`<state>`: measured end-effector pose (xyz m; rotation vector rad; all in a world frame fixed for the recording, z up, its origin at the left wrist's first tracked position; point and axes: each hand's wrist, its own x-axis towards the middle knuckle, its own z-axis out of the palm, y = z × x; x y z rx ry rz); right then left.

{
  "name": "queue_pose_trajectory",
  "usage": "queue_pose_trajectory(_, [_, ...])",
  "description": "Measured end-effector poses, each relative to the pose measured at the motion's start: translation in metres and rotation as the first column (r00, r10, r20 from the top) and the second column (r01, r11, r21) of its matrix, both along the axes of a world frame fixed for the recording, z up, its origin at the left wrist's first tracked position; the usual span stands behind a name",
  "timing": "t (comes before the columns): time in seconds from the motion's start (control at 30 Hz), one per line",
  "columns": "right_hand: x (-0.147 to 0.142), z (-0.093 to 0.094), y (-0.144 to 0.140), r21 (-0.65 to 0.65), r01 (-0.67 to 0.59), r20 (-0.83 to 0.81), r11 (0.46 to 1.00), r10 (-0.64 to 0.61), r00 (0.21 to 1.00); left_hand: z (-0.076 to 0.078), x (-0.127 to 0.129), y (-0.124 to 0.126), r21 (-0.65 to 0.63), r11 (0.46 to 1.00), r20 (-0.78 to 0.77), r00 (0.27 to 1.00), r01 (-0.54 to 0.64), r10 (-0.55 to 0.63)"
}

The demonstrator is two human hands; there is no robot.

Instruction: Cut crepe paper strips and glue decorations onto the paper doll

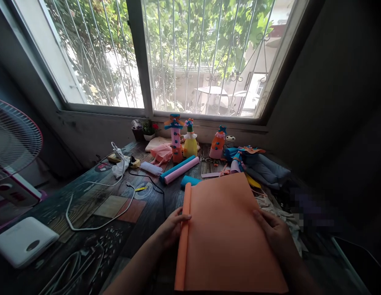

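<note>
A large sheet of orange craft paper (222,233) spreads in front of me, its left side rolled into a narrow tube. My left hand (174,227) is closed around that rolled side, thumb across the front and fingers behind. At the opposite edge my right hand (273,231) grips the flat part, with the thumb on top and the other fingers mostly hidden. Just beyond the sheet lie a pink paper roll (181,170), a blue paper roll (174,171) and a shorter blue piece (190,182).
Decorated paper figures, one pink and orange (176,141), one yellow (190,145), one orange (217,144), stand by the window. White cable (101,228), a power strip (133,163) and a white box (26,241) lie left. A fan (14,139) stands beyond the table's left edge.
</note>
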<state>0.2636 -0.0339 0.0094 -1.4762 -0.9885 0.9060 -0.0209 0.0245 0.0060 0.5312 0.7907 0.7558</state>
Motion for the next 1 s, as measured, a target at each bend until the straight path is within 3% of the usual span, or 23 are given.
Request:
queue_pose_trajectory(0.27, [0.004, -0.006, -0.006, -0.065, 0.049, -0.002, 0.997, -0.049, 0.999, -0.003, 0.003, 0.002, 0.023, 0.999, -0.058, 0.997, -0.049, 0.05])
queue_pose_trajectory(0.47, [0.004, -0.007, -0.004, -0.041, 0.029, 0.042, 0.999, -0.027, 0.999, -0.006, 0.001, 0.0, 0.012, 1.0, -0.038, 0.999, -0.008, 0.009])
queue_pose_trajectory(1.0, [0.005, -0.011, -0.002, -0.097, 0.04, -0.006, 0.995, -0.041, 0.999, -0.02, -0.003, 0.006, 0.147, 0.989, -0.095, 0.995, -0.025, 0.039])
